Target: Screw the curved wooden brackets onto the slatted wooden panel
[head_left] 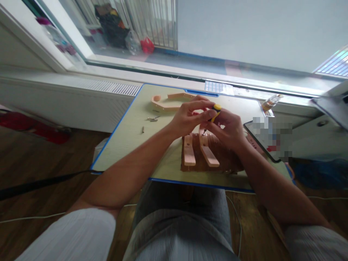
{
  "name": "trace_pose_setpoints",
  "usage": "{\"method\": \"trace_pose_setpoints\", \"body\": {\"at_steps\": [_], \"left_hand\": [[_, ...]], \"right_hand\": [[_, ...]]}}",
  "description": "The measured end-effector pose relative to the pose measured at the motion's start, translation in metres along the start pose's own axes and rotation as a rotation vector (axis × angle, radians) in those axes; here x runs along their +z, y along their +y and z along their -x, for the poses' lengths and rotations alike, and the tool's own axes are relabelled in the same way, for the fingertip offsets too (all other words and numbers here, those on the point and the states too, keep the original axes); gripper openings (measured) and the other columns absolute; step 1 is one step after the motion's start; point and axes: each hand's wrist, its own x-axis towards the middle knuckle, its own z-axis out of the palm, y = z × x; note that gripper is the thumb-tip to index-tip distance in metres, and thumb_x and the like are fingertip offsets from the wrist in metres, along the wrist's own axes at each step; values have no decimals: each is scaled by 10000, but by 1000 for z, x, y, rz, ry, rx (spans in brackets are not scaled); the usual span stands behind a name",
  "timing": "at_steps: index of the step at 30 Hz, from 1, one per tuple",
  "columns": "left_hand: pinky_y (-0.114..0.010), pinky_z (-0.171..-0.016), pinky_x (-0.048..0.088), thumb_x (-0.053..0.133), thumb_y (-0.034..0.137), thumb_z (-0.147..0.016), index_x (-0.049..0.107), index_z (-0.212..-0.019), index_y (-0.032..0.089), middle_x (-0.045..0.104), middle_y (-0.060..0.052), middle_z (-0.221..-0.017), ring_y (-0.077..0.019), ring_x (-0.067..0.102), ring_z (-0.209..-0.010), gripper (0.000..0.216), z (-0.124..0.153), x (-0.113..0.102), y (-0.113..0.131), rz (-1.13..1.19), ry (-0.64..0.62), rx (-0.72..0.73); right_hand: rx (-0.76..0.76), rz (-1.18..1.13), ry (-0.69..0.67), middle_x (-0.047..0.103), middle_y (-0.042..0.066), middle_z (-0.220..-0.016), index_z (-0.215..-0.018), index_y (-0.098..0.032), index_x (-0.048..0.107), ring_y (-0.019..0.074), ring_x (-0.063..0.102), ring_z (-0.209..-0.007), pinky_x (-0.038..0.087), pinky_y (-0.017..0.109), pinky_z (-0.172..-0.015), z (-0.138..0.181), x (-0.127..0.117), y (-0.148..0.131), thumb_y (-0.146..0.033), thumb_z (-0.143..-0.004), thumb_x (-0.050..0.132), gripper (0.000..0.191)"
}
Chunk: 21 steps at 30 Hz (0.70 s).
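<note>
Both my hands meet over a brown wooden board [225, 159] that carries two light wooden hooks [189, 149]. My right hand [230, 128] is wrapped round a small screwdriver with a yellow and black handle [216, 109]; its tip points down at the second hook [208, 151]. My left hand [190, 116] is closed over the top of the same handle, fingers pinched on it. Another curved wooden piece [168, 102] lies farther back on the table.
The pale table has a blue edge [201, 184]. Loose screws [153, 118] lie left of my hands. A phone [262, 139] sits at the right, a small bottle [270, 102] behind it. A window sill and a radiator grille [108, 87] run beyond.
</note>
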Motion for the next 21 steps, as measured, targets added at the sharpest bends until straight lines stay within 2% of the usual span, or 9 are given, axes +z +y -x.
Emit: {"method": "trace_pose_setpoints", "body": {"at_steps": [3, 6, 8, 12, 18, 21], "left_hand": [[-340, -970, 624, 914, 549, -920, 916, -1139, 336, 747, -57, -1187, -206, 703, -1175, 305, 0, -1, 2, -9, -8, 13], [-373, -1090, 596, 869, 562, -959, 917, -1123, 328, 755, -55, -1192, -208, 700, -1210, 290, 1, -1, 5, -26, 7, 21], [-360, -1055, 601, 873, 575, -948, 911, -1128, 320, 751, -55, -1206, -204, 697, -1190, 315, 2, -1, 6, -30, 6, 9], [-282, -859, 589, 980, 535, -841, 860, -1185, 320, 759, -32, -1215, -162, 701, -1047, 423, 3, 1, 4, -26, -1, -8], [-261, -834, 572, 1011, 494, -813, 848, -1102, 285, 740, -14, -1153, -132, 699, -987, 392, 2, 1, 0, -27, 17, 1], [-264, -831, 569, 987, 497, -845, 872, -1127, 311, 725, -18, -1156, -142, 690, -1020, 357, 1, 0, -2, -1, 16, -14]], "right_hand": [[-25, -99, -67, 736, 42, -904, -879, -227, 795, 173, 634, -762, 493, 345, -668, -1, -4, -1, -314, -976, 824, 134], [-23, -100, -67, 743, 44, -898, -895, -224, 787, 173, 653, -760, 508, 349, -679, -1, -5, -2, -326, -984, 830, 142], [-14, -68, -67, 730, 29, -851, -882, -222, 759, 158, 632, -725, 500, 342, -666, -1, -4, -2, -340, -984, 834, 173], [-6, -28, -4, 641, -28, -727, -823, -236, 678, 119, 516, -646, 429, 298, -588, -1, 0, -2, -357, -947, 851, 245], [13, -18, 53, 573, -59, -683, -766, -251, 597, 108, 466, -622, 394, 283, -551, -1, 4, -2, -311, -868, 890, 316], [34, -52, 8, 608, -46, -706, -815, -243, 673, 117, 501, -628, 423, 300, -571, -1, 1, -2, -356, -899, 894, 262]]}}
